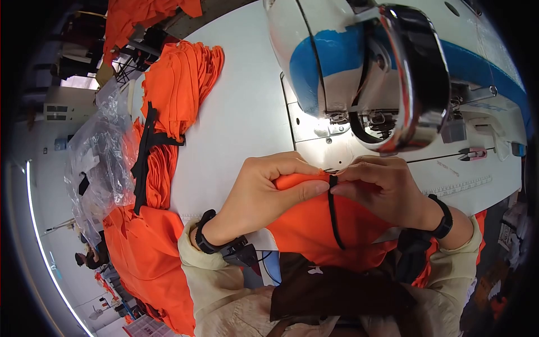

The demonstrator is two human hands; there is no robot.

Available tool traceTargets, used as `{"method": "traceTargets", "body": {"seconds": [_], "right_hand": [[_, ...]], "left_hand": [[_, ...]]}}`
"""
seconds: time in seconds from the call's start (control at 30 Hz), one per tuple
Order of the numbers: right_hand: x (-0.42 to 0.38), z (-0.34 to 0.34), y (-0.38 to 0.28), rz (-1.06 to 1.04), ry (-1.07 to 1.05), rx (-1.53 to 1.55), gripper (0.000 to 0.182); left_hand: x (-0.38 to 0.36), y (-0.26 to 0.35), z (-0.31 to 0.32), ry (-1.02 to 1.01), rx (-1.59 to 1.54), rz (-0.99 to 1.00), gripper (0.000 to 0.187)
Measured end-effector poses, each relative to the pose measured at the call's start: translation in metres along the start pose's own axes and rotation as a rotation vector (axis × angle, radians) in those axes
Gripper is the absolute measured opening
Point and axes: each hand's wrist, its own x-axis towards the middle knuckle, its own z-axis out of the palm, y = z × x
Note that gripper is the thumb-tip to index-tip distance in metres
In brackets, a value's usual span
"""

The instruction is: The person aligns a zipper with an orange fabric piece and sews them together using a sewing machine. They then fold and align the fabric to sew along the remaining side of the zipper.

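Observation:
Orange fabric hangs from both my hands over the front edge of the sewing table. My left hand pinches a fold of it between thumb and fingers. Close beside it, my right hand is closed at a narrow black strip, whose tail dangles down the orange fabric. The fingertips of both hands almost meet at the strip's top end. Just beyond them stands a white and blue sewing machine, its lit needle area facing my hands. The right fingers partly hide what they grip.
Stacked orange fabric pieces lie on the table's left side, with black strips across them. A clear plastic bag hangs at the left. Thread snips and a printed ruler scale are on the right. Another person is far left.

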Motion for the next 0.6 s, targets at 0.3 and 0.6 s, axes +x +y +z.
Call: {"method": "traceTargets", "body": {"seconds": [0.3, 0.6], "right_hand": [[0.0004, -0.0006, -0.0008, 0.03, -0.046, 0.016, 0.014], [0.0008, 0.0, -0.001, 0.033, -0.046, 0.015, 0.014]], "left_hand": [[0.0004, -0.0033, -0.0018, -0.013, -0.008, 0.04, 0.014], [0.0018, -0.007, -0.0018, 0.015, 0.019, 0.174, 0.015]]}}
